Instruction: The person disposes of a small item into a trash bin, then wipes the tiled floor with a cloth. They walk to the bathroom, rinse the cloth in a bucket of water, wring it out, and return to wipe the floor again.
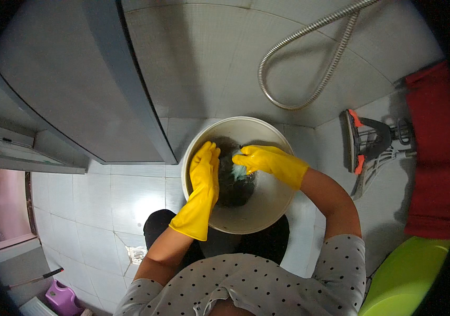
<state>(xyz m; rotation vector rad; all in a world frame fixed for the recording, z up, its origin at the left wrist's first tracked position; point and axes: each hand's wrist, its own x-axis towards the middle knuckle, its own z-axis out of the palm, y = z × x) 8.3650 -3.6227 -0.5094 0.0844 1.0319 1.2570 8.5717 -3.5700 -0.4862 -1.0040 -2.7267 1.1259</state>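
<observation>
A round cream bucket (pixel 280 203) stands on the floor in front of me, between my knees. In it is a dark, rounded object (pixel 234 194); I cannot make out its kind. My left hand (pixel 204 168), in a yellow rubber glove, is closed along the object's left edge, fingertips pointing toward the far rim. My right hand (pixel 267 161), gloved alike, reaches in over the right rim. Its fingers are closed on a crumpled pale blue-green cloth (pixel 239 171), which presses against the dark object. Part of the cloth is hidden under the fingers.
A metal shower hose (pixel 272 55) loops down the tiled wall beyond the bucket. At left is a grey-framed door panel (pixel 130 95). To the right are a grey-and-orange mop head (pixel 356 142), a red cloth (pixel 433 158) and a lime-green tub (pixel 414 274). A purple stool (pixel 62 297) lies lower left, past a floor drain (pixel 137 255).
</observation>
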